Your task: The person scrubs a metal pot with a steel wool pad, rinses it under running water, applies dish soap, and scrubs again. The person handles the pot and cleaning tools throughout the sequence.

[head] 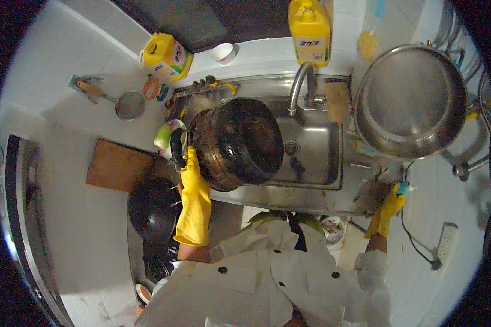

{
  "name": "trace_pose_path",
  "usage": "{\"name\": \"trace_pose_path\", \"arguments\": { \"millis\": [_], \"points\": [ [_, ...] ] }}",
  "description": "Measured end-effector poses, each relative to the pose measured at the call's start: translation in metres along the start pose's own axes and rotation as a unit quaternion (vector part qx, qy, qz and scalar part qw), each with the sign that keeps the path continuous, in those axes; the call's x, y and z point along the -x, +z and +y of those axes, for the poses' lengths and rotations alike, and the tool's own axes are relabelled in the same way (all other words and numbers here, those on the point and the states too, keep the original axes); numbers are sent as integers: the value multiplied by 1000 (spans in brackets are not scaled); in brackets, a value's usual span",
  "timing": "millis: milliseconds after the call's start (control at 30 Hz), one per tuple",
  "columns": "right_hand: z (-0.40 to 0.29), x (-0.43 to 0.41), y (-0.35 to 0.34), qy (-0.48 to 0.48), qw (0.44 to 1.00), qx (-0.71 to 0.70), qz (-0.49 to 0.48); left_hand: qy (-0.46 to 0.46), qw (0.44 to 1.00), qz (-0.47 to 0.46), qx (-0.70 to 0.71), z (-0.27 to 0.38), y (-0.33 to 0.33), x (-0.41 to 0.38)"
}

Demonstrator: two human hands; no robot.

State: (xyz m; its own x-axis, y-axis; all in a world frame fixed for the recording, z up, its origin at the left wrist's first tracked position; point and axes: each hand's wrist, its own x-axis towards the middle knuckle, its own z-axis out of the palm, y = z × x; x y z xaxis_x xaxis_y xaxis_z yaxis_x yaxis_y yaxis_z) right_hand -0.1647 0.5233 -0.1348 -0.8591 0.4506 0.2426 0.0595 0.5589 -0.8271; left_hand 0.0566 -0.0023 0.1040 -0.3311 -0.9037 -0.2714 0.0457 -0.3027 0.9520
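Observation:
A yellow rubber glove covers my left hand (192,167), which grips a large soot-blackened metal pot (245,143) at its black side handle (177,147). The pot lies tipped over the left part of the steel sink (319,163), its dark bottom turned to the right. My right hand (390,202), also in a yellow glove, is off to the right by the counter's end. Its fingers close around a small teal object (403,188), too blurred to name. Above the basin arches a steel faucet (300,86).
A big steel pan (409,98) leans at the right wall. Yellow detergent jugs (309,41) and a white bowl (223,53) stand behind the sink. Leftward are a strainer (130,105), a brown board (116,165) and a black wok (152,210). A power strip (448,245) hangs at right.

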Motion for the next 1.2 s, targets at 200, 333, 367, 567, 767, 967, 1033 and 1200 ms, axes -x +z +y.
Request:
{"name": "trace_pose_path", "arguments": {
  "millis": [200,333,367,567,767,967,1033,1200],
  "points": [
    [-47,33,-27,-20,996,-57,-72,92,994,38,-37,-15,-9,-9],
    [-67,65,-44,7,988,-62,-138,123,992,28,-5,-28,-27,-22],
    [-49,72,-43,79,979,-107,-157,122,992,12,9,-25,-24,-20],
    [-107,93,-40,92,951,-135,-263,86,985,-92,120,-16,-40,-38],
    [-94,90,-28,-45,949,-84,-302,111,968,-183,128,-2,-43,-58],
    [-75,101,-26,24,952,-103,-287,8,856,-466,226,-12,-75,-115],
    [-82,104,-28,37,956,-93,-276,-1,837,-490,242,-13,-69,-114],
    [-67,107,-27,89,956,-48,-275,39,892,-378,246,-12,-55,-102]
  ]
}}
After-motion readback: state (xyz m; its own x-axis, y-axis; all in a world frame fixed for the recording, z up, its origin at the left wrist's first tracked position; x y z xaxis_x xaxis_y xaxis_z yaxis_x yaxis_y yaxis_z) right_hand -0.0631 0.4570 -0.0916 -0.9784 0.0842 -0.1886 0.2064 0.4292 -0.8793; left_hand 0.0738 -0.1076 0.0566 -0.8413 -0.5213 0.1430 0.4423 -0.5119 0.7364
